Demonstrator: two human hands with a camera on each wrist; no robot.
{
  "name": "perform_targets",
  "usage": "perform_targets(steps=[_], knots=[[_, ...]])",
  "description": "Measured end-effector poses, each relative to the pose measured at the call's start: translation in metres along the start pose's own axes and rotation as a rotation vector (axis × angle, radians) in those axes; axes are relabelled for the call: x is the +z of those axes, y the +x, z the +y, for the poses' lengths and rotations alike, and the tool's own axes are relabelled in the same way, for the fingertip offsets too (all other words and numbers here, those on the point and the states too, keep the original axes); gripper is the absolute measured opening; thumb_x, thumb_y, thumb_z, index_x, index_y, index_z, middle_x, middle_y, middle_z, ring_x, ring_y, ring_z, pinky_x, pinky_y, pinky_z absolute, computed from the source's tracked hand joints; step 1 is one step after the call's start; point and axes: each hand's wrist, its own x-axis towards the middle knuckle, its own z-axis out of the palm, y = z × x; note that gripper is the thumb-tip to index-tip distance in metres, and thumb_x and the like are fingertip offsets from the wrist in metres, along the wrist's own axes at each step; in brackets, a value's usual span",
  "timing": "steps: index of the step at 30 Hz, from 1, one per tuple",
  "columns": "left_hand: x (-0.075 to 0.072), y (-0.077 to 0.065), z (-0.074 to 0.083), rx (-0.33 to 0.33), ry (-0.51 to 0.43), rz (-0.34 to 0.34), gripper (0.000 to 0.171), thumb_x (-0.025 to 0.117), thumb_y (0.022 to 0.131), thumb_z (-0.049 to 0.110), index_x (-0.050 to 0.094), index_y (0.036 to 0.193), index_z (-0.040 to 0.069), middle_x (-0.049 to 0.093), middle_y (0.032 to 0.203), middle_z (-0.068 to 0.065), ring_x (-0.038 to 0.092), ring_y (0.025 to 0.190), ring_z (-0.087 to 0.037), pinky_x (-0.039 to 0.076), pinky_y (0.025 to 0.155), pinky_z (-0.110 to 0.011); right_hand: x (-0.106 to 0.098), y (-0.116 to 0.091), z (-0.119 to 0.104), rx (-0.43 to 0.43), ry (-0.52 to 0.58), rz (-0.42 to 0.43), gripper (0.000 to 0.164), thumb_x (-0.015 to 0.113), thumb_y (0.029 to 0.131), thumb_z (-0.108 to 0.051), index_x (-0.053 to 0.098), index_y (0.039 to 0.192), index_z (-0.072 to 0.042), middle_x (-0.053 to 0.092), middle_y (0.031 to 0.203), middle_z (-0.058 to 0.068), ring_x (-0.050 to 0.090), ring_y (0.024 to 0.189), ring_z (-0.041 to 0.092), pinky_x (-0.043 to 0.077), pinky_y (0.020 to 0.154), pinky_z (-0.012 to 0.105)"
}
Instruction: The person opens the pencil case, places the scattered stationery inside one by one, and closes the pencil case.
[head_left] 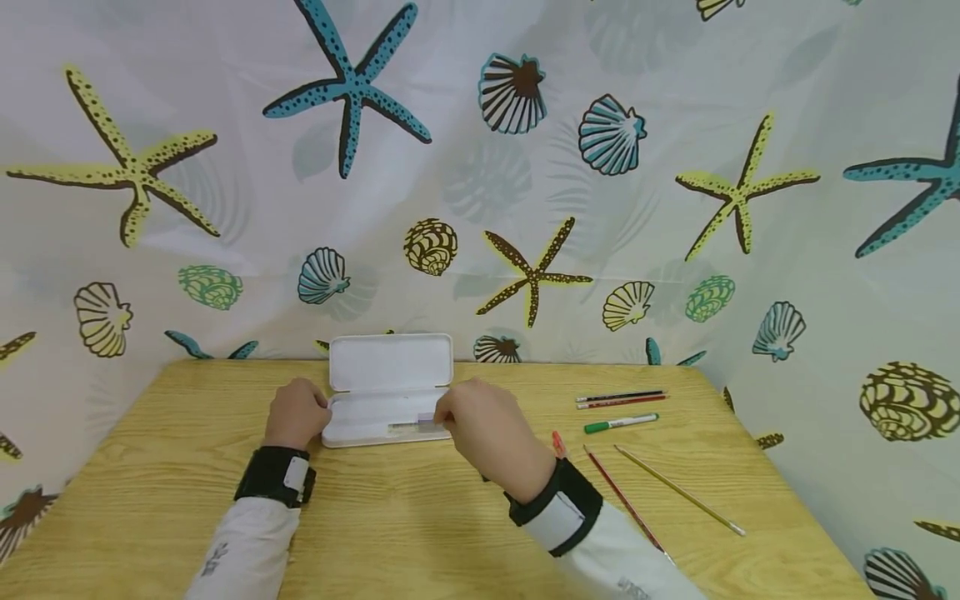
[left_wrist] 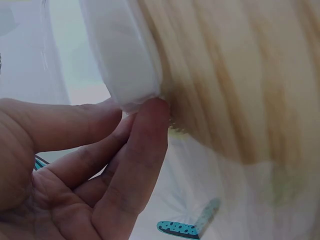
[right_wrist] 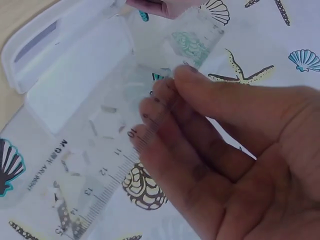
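Note:
A white pencil case (head_left: 352, 421) lies on the table with its lid (head_left: 391, 362) raised at the back. At the case's left end is my left hand (head_left: 295, 414); the left wrist view shows thumb and finger pinching the white edge (left_wrist: 127, 60). My right hand (head_left: 491, 433) is over the case's right end. In the right wrist view, its thumb and fingers pinch a clear plastic ruler (right_wrist: 107, 150) with printed numbers and shape cutouts. A small pale-purple piece (head_left: 427, 418) shows in the case beside the right fingertips; its kind cannot be made out.
Right of the case lie a black pencil (head_left: 621, 394), a red pencil (head_left: 622, 402), a green marker (head_left: 621, 422), a longer red pencil (head_left: 622, 496) and a yellow pencil (head_left: 678, 487). My right wrist partly hides an orange-red item (head_left: 558, 443). Patterned cloth (head_left: 420, 192) hangs behind the table.

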Motion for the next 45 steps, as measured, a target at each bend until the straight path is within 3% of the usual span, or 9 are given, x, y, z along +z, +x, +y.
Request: perform_targets(steps=[16, 30, 39, 45], knots=[[0.005, 0.0, -0.003, 0.05, -0.011, 0.026, 0.006, 0.063, 0.077, -0.004, 0.068, 0.075, -0.006, 0.062, 0.07, -0.014, 0.057, 0.064, -0.031, 0.046, 0.054, -0.039, 0.018, 0.045, -0.015, -0.036, -0.043, 0.057, 0.019, 0.07, 0.092, 0.002, 0.083, 0.093, -0.012, 0.077, 0.095, -0.002, 0.072, 0.088, 0.014, 0.057, 0.071, 0.028], [0.008, 0.002, -0.005, 0.021, 0.019, 0.013, 0.006, 0.066, 0.079, -0.003, 0.07, 0.081, -0.008, 0.066, 0.077, -0.019, 0.06, 0.068, -0.033, 0.051, 0.059, -0.043, 0.044, 0.074, -0.006, -0.044, -0.069, 0.131, 0.02, 0.067, 0.095, 0.001, 0.083, 0.094, -0.012, 0.078, 0.094, -0.001, 0.073, 0.088, 0.017, 0.058, 0.074, 0.029], [0.004, 0.0, -0.004, 0.029, 0.014, 0.027, 0.004, 0.066, 0.078, -0.003, 0.069, 0.076, -0.006, 0.063, 0.072, -0.015, 0.058, 0.065, -0.031, 0.047, 0.056, -0.04, 0.071, 0.096, -0.007, -0.045, -0.075, 0.078, 0.02, 0.066, 0.097, -0.002, 0.083, 0.097, -0.013, 0.077, 0.098, -0.002, 0.072, 0.091, 0.015, 0.057, 0.077, 0.027], [0.003, 0.002, -0.004, 0.015, 0.009, 0.02, 0.005, 0.068, 0.079, -0.003, 0.07, 0.077, -0.006, 0.064, 0.072, -0.015, 0.058, 0.065, -0.031, 0.047, 0.056, -0.039, 0.096, 0.108, -0.009, -0.063, -0.153, 0.034, 0.021, 0.065, 0.097, -0.002, 0.082, 0.101, -0.014, 0.076, 0.1, -0.002, 0.071, 0.093, 0.013, 0.057, 0.077, 0.026]])
